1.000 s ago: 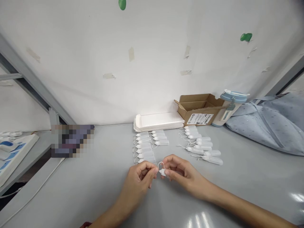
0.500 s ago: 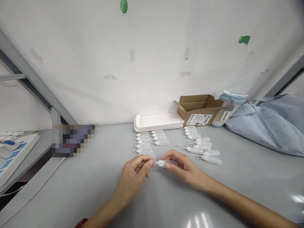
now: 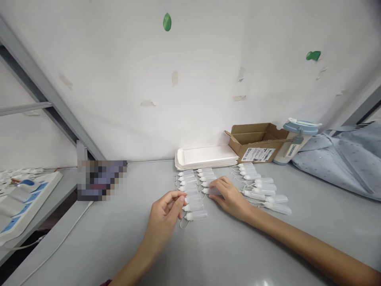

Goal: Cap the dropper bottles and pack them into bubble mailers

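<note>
My right hand (image 3: 230,198) has its thumb and fingers around a small translucent dropper bottle (image 3: 205,191), low at the end of the second column of bottles. Its white cap and a thin looped strap point left. My left hand (image 3: 166,210) is closed in a pinch beside the first column, partly in front of it; whatever its fingertips hold, if anything, is hidden. In that column, the nearest dropper bottle (image 3: 196,215) lies flat with its strap curled below. To the right of my right hand lies a looser group of the same bottles (image 3: 278,208).
Behind the bottles is a stack of white flat cartons (image 3: 208,155), next to an open brown cardboard box (image 3: 258,153). A tumbler (image 3: 288,149) and a blue-grey cloth bag (image 3: 342,159) stand at right. A power strip (image 3: 32,210), a white cable (image 3: 62,238) and a pixelated object (image 3: 104,178) are at left.
The bottle between both hands has moved away and right into the second column with my right hand. My left hand has parted from it. The view has shifted slightly left.
</note>
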Demonstrator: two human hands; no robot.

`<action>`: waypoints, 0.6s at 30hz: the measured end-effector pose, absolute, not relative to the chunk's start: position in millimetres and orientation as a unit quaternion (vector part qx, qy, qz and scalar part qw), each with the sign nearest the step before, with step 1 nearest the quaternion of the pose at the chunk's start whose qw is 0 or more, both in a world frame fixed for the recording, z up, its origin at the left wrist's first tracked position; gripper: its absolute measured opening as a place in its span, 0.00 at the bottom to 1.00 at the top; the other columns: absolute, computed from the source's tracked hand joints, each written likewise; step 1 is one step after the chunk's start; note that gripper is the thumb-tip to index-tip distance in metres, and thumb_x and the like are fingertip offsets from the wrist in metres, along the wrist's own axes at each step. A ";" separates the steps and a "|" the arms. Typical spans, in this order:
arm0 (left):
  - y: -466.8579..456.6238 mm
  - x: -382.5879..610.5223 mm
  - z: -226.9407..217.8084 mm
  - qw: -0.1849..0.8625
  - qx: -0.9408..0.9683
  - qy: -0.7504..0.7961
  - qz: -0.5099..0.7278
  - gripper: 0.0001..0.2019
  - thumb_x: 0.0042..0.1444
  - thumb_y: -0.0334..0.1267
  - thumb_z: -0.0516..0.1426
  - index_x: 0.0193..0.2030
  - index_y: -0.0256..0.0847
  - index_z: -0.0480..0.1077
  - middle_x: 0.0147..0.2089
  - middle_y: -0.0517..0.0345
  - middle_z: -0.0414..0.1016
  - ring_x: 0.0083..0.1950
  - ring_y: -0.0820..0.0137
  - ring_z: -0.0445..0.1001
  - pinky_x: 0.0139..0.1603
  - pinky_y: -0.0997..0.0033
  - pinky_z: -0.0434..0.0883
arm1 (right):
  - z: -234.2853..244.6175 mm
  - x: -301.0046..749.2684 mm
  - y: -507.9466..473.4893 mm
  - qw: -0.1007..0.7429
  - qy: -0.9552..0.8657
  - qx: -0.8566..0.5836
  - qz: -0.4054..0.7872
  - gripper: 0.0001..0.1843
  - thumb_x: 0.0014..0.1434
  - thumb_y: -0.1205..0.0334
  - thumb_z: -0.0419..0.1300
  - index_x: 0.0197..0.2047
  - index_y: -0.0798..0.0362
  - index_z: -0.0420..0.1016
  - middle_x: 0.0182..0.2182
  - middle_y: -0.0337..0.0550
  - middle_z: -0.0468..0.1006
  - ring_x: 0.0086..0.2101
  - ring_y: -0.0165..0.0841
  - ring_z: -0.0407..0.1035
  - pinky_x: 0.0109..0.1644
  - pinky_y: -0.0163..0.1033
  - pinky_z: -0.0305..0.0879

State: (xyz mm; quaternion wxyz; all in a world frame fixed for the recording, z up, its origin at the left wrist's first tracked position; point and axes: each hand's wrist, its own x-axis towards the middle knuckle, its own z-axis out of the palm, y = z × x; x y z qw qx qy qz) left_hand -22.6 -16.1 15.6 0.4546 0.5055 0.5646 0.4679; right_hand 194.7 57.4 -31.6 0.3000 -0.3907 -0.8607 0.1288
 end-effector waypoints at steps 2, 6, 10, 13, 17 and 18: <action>-16.6 -22.6 16.2 0.457 0.505 0.563 0.468 0.14 0.53 0.46 0.56 0.38 0.38 0.72 0.29 0.60 0.70 0.23 0.76 0.63 0.23 0.76 0.61 | -28.7 196.5 57.8 0.299 -0.868 -0.383 0.106 0.06 0.58 0.64 0.57 0.41 0.51 0.68 0.41 0.48 0.72 0.44 0.41 0.63 0.47 0.49 0.64; -17.5 -23.1 18.1 0.461 0.502 0.565 0.465 0.14 0.53 0.47 0.56 0.37 0.38 0.73 0.28 0.61 0.70 0.24 0.76 0.64 0.24 0.76 0.62 | -18.8 211.5 59.5 0.279 -0.874 -0.387 0.087 0.09 0.58 0.62 0.58 0.44 0.51 0.68 0.42 0.50 0.70 0.43 0.41 0.65 0.44 0.48 0.65; -17.1 -23.0 17.6 0.467 0.502 0.565 0.459 0.13 0.53 0.46 0.56 0.38 0.39 0.73 0.28 0.61 0.70 0.24 0.76 0.63 0.24 0.76 0.61 | -15.3 221.4 63.5 0.248 -0.875 -0.401 0.109 0.09 0.60 0.61 0.55 0.44 0.51 0.68 0.41 0.49 0.70 0.37 0.37 0.68 0.39 0.43 0.67; -15.8 -23.0 15.5 0.467 0.499 0.565 0.462 0.14 0.53 0.46 0.56 0.38 0.38 0.73 0.28 0.61 0.70 0.23 0.76 0.63 0.24 0.76 0.61 | -17.3 219.0 64.9 0.243 -0.882 -0.396 0.080 0.07 0.61 0.60 0.52 0.41 0.52 0.69 0.38 0.49 0.71 0.36 0.38 0.68 0.39 0.44 0.66; -13.9 -23.3 14.1 0.460 0.492 0.573 0.466 0.14 0.52 0.47 0.57 0.38 0.38 0.73 0.27 0.61 0.70 0.23 0.76 0.62 0.24 0.75 0.60 | -4.8 225.8 64.7 0.254 -0.880 -0.397 0.053 0.08 0.60 0.59 0.54 0.39 0.52 0.70 0.38 0.50 0.73 0.37 0.40 0.68 0.40 0.46 0.63; -13.5 -23.3 14.1 0.459 0.492 0.575 0.466 0.14 0.52 0.47 0.57 0.37 0.38 0.73 0.27 0.61 0.70 0.22 0.76 0.62 0.24 0.75 0.60 | 2.3 232.5 65.0 0.256 -0.877 -0.402 0.055 0.07 0.60 0.59 0.54 0.39 0.51 0.69 0.38 0.50 0.73 0.37 0.40 0.68 0.40 0.46 0.63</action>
